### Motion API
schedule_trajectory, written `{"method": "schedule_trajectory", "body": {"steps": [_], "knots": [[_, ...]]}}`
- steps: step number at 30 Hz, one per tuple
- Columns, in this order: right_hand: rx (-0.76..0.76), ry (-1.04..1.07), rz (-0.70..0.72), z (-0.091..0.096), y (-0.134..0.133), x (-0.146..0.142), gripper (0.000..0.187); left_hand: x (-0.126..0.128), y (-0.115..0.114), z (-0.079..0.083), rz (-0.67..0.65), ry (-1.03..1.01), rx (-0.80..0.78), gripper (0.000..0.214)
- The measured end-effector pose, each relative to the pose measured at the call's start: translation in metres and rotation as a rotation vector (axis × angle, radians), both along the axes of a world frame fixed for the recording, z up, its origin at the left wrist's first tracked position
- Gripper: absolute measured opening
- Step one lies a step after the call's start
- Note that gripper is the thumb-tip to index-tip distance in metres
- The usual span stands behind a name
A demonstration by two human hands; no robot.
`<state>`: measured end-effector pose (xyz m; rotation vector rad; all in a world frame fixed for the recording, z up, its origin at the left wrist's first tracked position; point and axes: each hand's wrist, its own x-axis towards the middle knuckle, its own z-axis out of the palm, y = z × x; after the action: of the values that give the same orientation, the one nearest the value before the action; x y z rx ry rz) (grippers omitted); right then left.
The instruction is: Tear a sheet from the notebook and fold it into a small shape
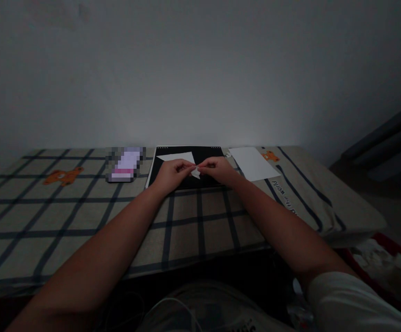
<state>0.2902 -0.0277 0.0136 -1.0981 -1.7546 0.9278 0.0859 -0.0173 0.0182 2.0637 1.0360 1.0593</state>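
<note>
Both my hands meet over a black spiral-holed board or pad (207,153) on the table. Between their fingertips is a small white piece of folded paper (195,173), its lower corner hanging down. My left hand (176,174) pinches it from the left, thumb against forefinger. From the right, my right hand (219,168) pinches the same piece. Just behind my left hand, a larger white paper piece with a pointed left corner (177,157) lies on the black surface, partly covered by the fingers.
A white sheet of paper (254,163) lies right of the pad, and a blurred phone (126,164) lies to the left. The checked tablecloth (82,212) covers the table, which meets a wall (193,74). At lower right stands a red bin (389,242) holding crumpled white material.
</note>
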Motion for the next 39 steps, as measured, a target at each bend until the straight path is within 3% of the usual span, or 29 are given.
{"method": "schedule_trajectory", "body": {"steps": [10, 20, 27, 34, 39], "knots": [[-0.101, 0.21, 0.076, -0.002, 0.002, 0.0, 0.026, 0.0, 0.003, -0.003, 0.062, -0.124, -0.055, 0.03], [-0.088, 0.141, -0.047, -0.004, 0.007, 0.005, 0.019, 0.0, 0.006, -0.007, 0.007, 0.022, -0.005, 0.03], [-0.041, 0.112, -0.314, 0.002, 0.021, 0.035, 0.02, -0.002, 0.008, -0.008, -0.004, 0.068, 0.064, 0.027], [0.052, -0.329, -0.682, 0.0, 0.032, 0.089, 0.024, -0.003, 0.008, -0.009, -0.029, 0.141, 0.127, 0.024], [-0.043, -0.479, -0.732, -0.008, 0.033, 0.098, 0.029, -0.005, 0.009, -0.009, -0.036, 0.219, 0.175, 0.025]]}}
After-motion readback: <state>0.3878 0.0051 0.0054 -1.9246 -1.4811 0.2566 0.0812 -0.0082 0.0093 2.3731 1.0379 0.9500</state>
